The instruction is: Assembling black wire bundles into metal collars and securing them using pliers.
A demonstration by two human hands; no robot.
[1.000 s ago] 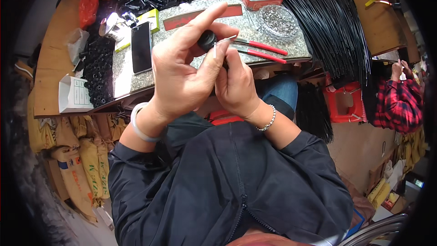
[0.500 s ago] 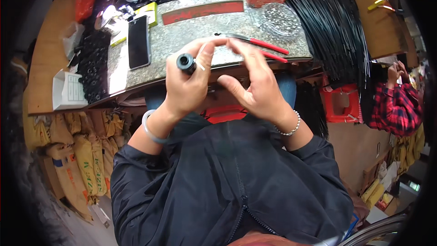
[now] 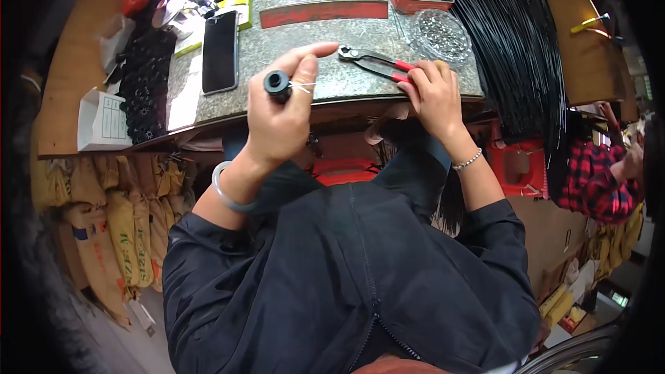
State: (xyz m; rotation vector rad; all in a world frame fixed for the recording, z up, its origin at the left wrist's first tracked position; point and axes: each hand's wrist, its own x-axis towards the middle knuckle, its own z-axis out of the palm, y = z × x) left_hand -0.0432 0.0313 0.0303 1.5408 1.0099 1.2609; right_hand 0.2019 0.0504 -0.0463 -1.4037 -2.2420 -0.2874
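Observation:
My left hand (image 3: 277,121) is closed around a short black tubular part (image 3: 282,93), its round hollow end facing up. Thin white strands or pins (image 3: 302,84) stick out beside it near my thumb; what they are I cannot make out. On the worktop, my right hand (image 3: 438,97) grips the red handles of end-cutting pincers (image 3: 355,54). Their black jaws lie just beyond my left fingertips, and the handles are spread apart.
A phone (image 3: 219,52) lies left on the stone slab (image 3: 305,31), with a red strip (image 3: 325,12) behind. Far right are a tin (image 3: 419,5) of thin rods, a clear dish (image 3: 441,36) of small metal pieces and bundled black rods (image 3: 512,41). Another person's plaid sleeve (image 3: 599,173) shows at right.
My right hand has moved right and down from beside my left hand onto the pincers' handles. The pincers have turned and shifted slightly. My left hand still holds the black part.

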